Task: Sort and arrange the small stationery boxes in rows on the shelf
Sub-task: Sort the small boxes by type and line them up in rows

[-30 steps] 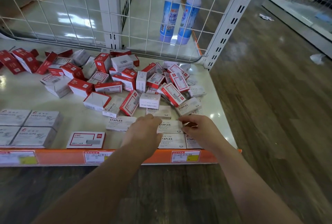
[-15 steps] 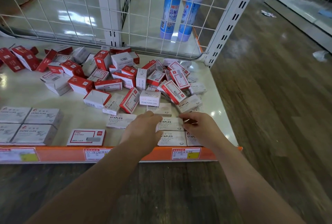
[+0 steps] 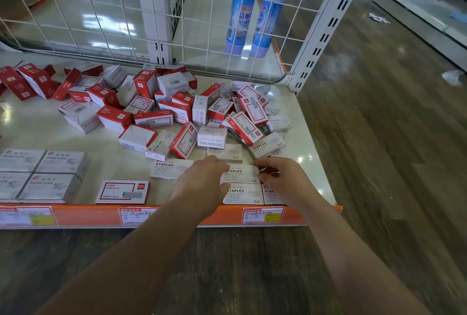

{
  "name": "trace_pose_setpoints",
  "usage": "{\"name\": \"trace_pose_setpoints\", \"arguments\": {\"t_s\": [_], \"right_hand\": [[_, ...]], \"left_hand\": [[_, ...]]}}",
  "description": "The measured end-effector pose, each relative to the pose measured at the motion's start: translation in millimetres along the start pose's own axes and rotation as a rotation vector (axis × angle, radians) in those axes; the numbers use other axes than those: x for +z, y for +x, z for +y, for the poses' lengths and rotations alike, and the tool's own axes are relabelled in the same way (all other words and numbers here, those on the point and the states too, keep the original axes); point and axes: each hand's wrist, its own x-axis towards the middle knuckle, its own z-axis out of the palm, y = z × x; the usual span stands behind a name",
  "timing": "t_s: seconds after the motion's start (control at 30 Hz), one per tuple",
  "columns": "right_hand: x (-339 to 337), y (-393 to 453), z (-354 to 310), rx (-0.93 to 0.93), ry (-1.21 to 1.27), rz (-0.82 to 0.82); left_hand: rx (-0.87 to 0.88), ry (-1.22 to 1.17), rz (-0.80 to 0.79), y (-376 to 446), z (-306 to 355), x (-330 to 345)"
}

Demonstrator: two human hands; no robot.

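A white STAPLES box (image 3: 241, 174) lies in the second row near the shelf's front right. My left hand (image 3: 202, 180) grips its left end with curled fingers. My right hand (image 3: 280, 178) pinches its right end. In front of it, two more STAPLES boxes (image 3: 242, 194) lie side by side along the shelf edge, the right one partly hidden under my right hand. Another STAPLES box (image 3: 169, 169) lies loose just left of my left hand. A jumbled pile of red-and-white and white boxes (image 3: 177, 109) fills the middle and back of the shelf.
Grey PAPER CLIPS boxes (image 3: 48, 175) stand in neat rows at the front left, with a flat red-framed box (image 3: 123, 191) beside them. The shelf's orange price strip (image 3: 88, 214) runs along the front. A wire mesh (image 3: 101, 11) backs the shelf, with two blue bottles (image 3: 242, 11) behind it.
Both hands stay on the same STAPLES box with hardly any movement. The view has shifted slightly.
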Motion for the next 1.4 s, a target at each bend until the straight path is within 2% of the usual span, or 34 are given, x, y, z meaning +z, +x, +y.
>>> {"name": "trace_pose_setpoints", "arguments": {"t_s": [0.5,0.67,0.8,1.0,1.4], "right_hand": [[2.5,-4.0,-2.5,0.004,-0.018,0.026],[5.2,-8.8,-2.7,0.006,-0.007,0.107],[7.9,-12.4,-14.2,-0.032,-0.035,0.158],[19.8,-17.5,-41.3,-0.155,-0.100,0.098],[62.5,-4.2,-80.5,-0.203,-0.296,-0.050]], "left_hand": [[-0.002,0.042,-0.002,-3.9,4.3,-2.2],[-0.025,-0.009,0.041,-13.4,0.1,-14.3],[-0.053,0.064,0.095,-24.1,-9.1,-25.2],[-0.170,0.130,0.153,-43.1,-36.3,-40.6],[-0.280,0.224,0.120,-58.6,-75.8,-49.6]]}}
